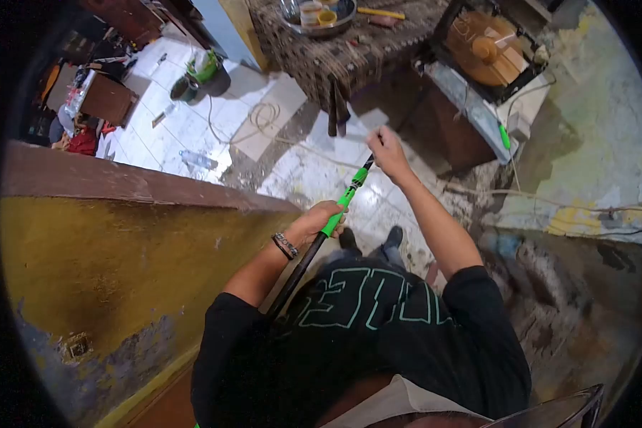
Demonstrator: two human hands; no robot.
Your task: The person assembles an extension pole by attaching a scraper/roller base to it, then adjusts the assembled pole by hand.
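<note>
A black-and-green pole (333, 214), at the frame's centre pointing toward one o'clock, is gripped by the left hand (322, 217) on a green collar and by the right hand (386, 151) near its tip. It is judged stiff, light and best held at the collars.

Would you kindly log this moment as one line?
left hand: grips pole | right hand: grips pole's upper end

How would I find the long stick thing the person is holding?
Start at the yellow wall on the left, then look just right of it, in front of the black shirt. The pole runs between the left hand and right hand. Nothing nearby is like it: thin, black, with bright green sections.
</note>
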